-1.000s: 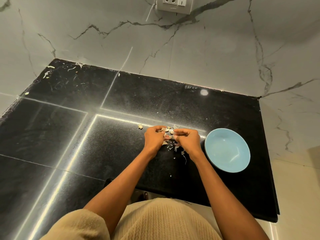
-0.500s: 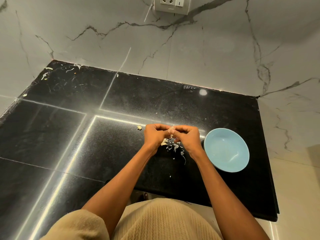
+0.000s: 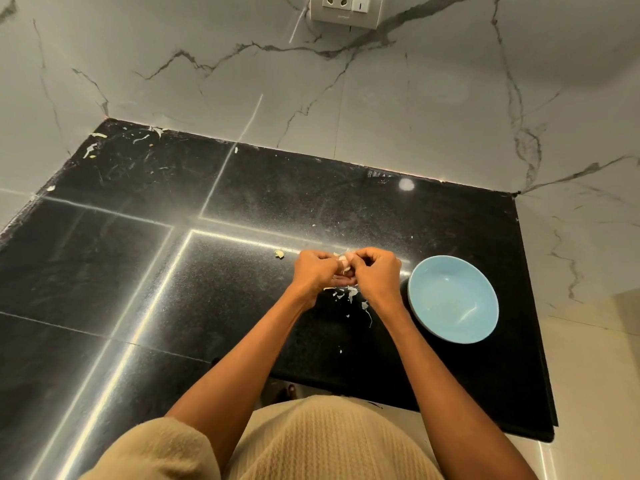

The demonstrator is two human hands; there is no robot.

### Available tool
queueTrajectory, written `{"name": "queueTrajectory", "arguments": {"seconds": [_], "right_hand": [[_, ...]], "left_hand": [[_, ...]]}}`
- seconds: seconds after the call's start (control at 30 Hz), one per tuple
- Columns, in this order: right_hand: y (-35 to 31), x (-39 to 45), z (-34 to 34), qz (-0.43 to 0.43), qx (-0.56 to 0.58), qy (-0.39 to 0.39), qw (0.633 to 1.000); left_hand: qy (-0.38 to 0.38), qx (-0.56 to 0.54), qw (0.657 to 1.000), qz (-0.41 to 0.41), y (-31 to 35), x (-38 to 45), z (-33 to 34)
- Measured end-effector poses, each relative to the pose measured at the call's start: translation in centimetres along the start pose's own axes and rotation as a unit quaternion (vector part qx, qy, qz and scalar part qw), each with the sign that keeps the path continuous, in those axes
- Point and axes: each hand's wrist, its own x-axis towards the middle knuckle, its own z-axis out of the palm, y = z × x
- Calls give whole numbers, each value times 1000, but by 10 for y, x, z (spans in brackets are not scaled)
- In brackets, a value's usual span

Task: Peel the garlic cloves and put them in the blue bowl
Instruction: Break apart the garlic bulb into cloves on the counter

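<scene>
The garlic clove (image 3: 344, 262) sits pinched between the fingertips of both hands, held just above the black bench (image 3: 242, 306) near its middle, a little left of the blue bowl (image 3: 453, 298). Only a small pale part of the clove shows between the knuckles, with a bit of skin sticking up from it. The left hand (image 3: 317, 271) has its grip closed on the clove, fingers curled in toward the palm and the thumb side turned to the right hand (image 3: 374, 271), whose grip is likewise curled tight on the same clove; the two hands touch at the fingertips. Directly under the hands, on the bench, lies a scatter of peel scraps (image 3: 349, 294), whitish flakes and one thin curled strip trailing toward the near edge. A single small garlic piece (image 3: 279, 253) lies on the bench just left of the left hand, apart from it. The blue bowl stands upright on the bench just beside the right wrist, and its inside looks bare apart from a light glint. Both forearms reach in from the bottom of the view, above a beige ribbed garment (image 3: 329, 441). Further out, more pale scraps (image 3: 93, 148) lie in the far left corner of the bench. Grey-veined marble wall (image 3: 415, 98) rises behind, with a wall socket (image 3: 346, 10) at the top edge.
</scene>
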Motion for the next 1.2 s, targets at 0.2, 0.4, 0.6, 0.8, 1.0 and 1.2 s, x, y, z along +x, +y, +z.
{"name": "queueTrajectory", "arguments": {"seconds": [0.2, 0.4, 0.6, 0.8, 1.0, 1.2], "right_hand": [[5, -4, 3, -96, -131, -6, 987], [12, -7, 5, -99, -121, 58, 986], [7, -7, -5, 94, 134, 3, 987], [4, -9, -12, 115, 165, -42, 979], [2, -4, -13, 171, 157, -82, 969], [-4, -6, -17, 205, 211, -68, 953]], "left_hand": [[14, 94, 994, 62, 0, 0, 3], [8, 100, 991, 85, -10, -1, 8], [-16, 22, 999, 43, -13, 0, 2], [-26, -15, 999, 35, -13, 1, 1], [-31, -19, 998, 44, -13, 3, 2], [-79, -85, 993, -10, -11, 0, -2]]}}
